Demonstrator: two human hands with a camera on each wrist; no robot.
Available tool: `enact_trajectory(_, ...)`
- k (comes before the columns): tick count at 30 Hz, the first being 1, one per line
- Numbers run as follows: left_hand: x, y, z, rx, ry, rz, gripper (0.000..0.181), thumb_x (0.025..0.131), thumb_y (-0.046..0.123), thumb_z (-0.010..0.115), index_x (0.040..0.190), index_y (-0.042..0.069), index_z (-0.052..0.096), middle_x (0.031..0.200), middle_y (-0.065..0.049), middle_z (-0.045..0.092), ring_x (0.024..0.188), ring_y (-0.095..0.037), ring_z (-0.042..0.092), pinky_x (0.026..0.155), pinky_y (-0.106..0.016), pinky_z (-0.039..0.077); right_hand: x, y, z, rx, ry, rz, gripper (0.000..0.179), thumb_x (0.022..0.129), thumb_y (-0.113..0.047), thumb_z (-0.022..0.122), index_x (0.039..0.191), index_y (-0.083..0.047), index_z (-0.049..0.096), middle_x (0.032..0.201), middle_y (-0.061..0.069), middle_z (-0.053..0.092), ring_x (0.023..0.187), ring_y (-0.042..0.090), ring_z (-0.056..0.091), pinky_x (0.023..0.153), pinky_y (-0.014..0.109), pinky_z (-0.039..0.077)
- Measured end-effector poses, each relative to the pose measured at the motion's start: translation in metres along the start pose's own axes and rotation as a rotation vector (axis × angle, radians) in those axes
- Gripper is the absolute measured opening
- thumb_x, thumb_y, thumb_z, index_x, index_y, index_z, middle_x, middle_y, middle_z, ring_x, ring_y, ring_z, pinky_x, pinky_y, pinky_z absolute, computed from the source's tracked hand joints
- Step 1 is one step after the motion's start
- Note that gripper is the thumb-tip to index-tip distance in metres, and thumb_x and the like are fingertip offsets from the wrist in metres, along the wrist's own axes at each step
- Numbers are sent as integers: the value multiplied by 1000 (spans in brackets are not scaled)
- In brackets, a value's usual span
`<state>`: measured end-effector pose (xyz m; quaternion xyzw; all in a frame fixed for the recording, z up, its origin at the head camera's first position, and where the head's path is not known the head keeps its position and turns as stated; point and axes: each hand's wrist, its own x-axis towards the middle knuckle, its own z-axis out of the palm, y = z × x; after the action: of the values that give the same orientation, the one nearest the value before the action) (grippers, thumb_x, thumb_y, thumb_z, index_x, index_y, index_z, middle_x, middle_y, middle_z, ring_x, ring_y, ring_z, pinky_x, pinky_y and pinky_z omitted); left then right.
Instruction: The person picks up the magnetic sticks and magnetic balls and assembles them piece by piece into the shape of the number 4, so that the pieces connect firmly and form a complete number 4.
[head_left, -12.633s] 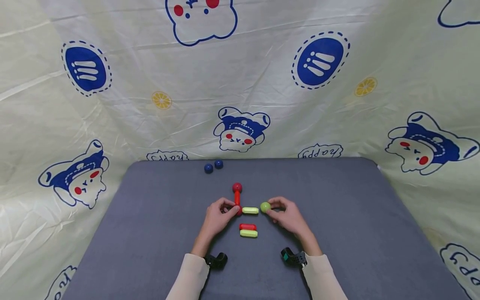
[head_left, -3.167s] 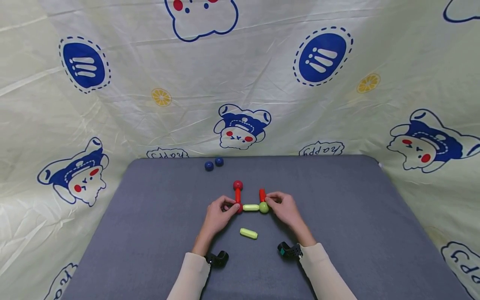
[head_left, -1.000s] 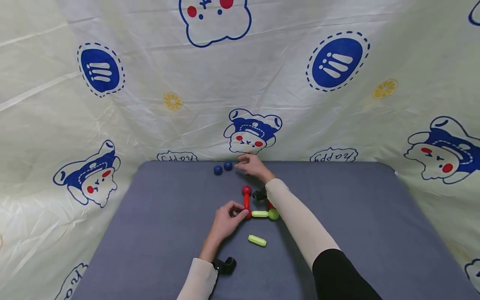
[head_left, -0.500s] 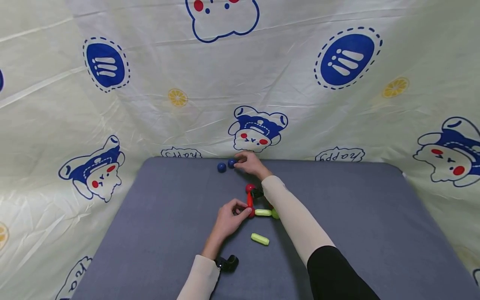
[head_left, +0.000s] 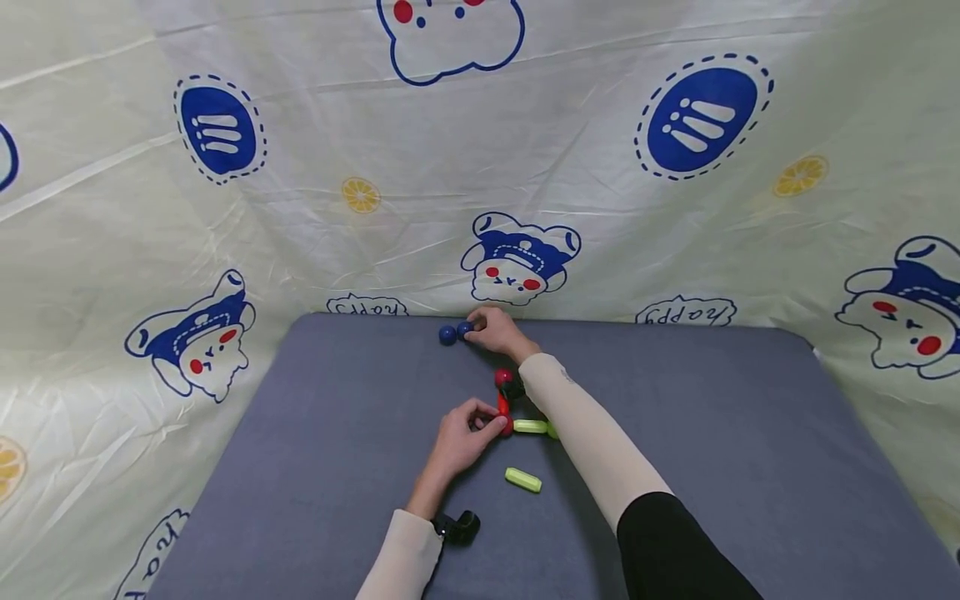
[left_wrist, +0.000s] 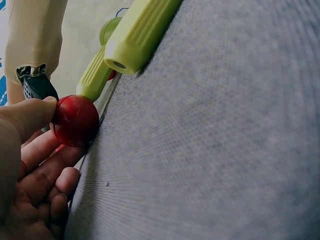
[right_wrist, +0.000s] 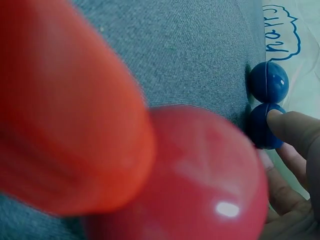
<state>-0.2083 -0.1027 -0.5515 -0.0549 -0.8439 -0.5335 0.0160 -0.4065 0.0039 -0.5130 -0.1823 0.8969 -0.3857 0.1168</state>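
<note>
Two blue balls (head_left: 447, 335) touch side by side near the far edge of the grey table (head_left: 337, 433); the right hand (head_left: 497, 331) pinches the right one. The left hand (head_left: 460, 439) pinches the nearer of two red balls (head_left: 507, 427), one red rod (head_left: 503, 405) between them. Of two green rods (head_left: 523, 480), one lies loose, one meets a single green ball (head_left: 553, 431) partly behind the right sleeve (head_left: 596, 429). Tabletop stretches wide beyond both arms.

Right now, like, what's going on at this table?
A person's left hand holds a red ball that connects a red rod to a yellow-green rod. The right hand pinches a blue ball near the far edge of the table, next to another blue ball. A loose yellow-green rod lies on the nearer side of the joined pieces.
</note>
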Motion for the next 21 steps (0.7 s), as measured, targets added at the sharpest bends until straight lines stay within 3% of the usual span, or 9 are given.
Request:
enact_trajectory(5,0,0,2,1,10,1,20,96,35,73,104,16,74,93,0,71,80,-9,56,70,-24,44,-2,3,0,4,0,5,34,97,-19,72,127,-4,65,121,17,68,109,28,63,92,39,53)
enact_trajectory(10,1,0,2,4,11,6,19,95,33,74,104,16,74,93,0,72,81,-9,57,71,-24,45,-5,6,-3,13,-6,21,33,97,-20,72,126,-5,65,121,16,67,104,27,63,86,36,55)
enact_trajectory(21,0,1,1,3,4,-2,20,96,33,74,106,16,73,95,0,71,81,-10,55,70,-24,43,-22,21,-23,-21,-48,-6,31,97,-19,71,124,-6,66,118,17,68,99,26,63,81,34,55)
